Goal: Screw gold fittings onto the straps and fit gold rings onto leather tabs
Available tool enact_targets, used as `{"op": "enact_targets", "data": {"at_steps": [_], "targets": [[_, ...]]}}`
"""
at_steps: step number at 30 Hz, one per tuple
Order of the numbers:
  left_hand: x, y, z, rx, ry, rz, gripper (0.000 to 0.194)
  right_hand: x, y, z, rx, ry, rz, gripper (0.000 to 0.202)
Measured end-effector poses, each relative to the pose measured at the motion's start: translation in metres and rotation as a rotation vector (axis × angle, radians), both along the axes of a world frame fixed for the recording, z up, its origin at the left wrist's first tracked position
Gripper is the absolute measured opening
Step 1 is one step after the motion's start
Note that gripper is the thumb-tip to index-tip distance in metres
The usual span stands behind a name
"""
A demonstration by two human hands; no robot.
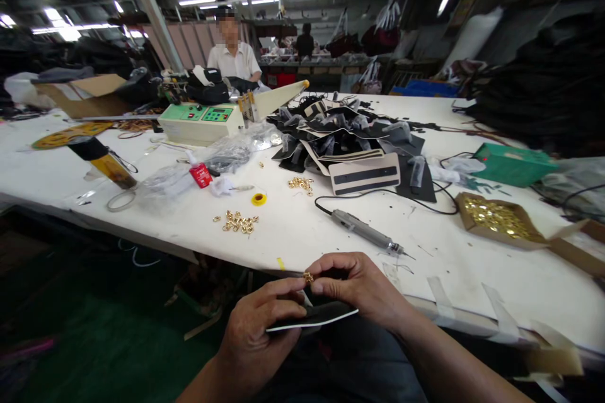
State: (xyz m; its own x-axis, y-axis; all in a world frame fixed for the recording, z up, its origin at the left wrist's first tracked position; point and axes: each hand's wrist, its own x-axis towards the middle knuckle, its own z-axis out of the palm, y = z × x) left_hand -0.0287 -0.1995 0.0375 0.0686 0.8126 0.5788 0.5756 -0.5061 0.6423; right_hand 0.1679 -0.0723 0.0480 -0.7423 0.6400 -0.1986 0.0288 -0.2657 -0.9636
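Observation:
Just off the table's front edge, my left hand grips a dark flat panel with a pale edge, thumb above and fingers beneath. My right hand pinches a small gold metal fitting between thumb and fingertips, above the panel's far side. The left index fingertip also reaches that fitting; its exact shape is too small to tell. On the table beyond lie two loose piles of gold fittings, a nearer one and a farther one. A grey electric screwdriver rests to the right of them.
Behind the screwdriver is a heap of black and beige panels. At the right stand a cardboard tray of gold parts and a green box. Leftward are a red bottle, yellow tape roll and a machine. A person sits opposite.

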Motion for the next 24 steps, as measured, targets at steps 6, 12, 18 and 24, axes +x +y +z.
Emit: {"op": "enact_targets", "data": {"at_steps": [6,12,18,24], "targets": [[0.003,0.001,0.006,0.054,0.022,0.000,0.019,0.000,-0.004,-0.004,-0.086,0.049,-0.037,0.029],[0.002,0.001,0.011,0.076,0.016,-0.070,0.011,0.009,-0.006,0.010,-0.018,0.000,0.093,0.022],[0.007,-0.005,0.010,0.089,0.014,-0.246,0.013,0.019,-0.003,0.019,0.153,-0.038,0.333,0.017],[0.007,-0.010,0.014,0.088,0.102,-0.303,0.015,0.022,0.001,0.012,0.110,0.029,0.440,0.029]]}}
